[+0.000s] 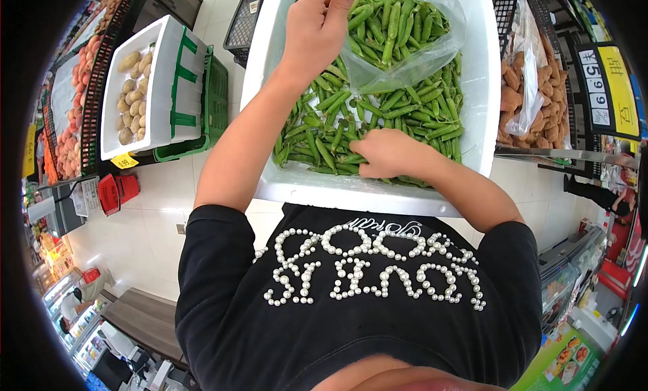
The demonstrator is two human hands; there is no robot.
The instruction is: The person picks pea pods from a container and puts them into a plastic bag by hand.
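Note:
A deep white foam box [479,121] holds many green pea pods [432,107]. Towards its far side lies a clear plastic bag [378,77] with pea pods inside or beneath it. My left hand [316,33] is at the bag's left edge, with thumb and fingers pinched together at the top of the view; it appears to grip the bag's rim. Down among the loose pods near the box's front edge is my right hand [390,153]. Its fingers are curled and touch the pods, with one or more pods at the fingertips.
To the left stands a white box of potatoes [135,100] over a green crate [214,100]. Brown root vegetables [550,104] and a yellow price sign [617,87] are on the right. A red basket [118,192] sits at left. Other people are in the distance.

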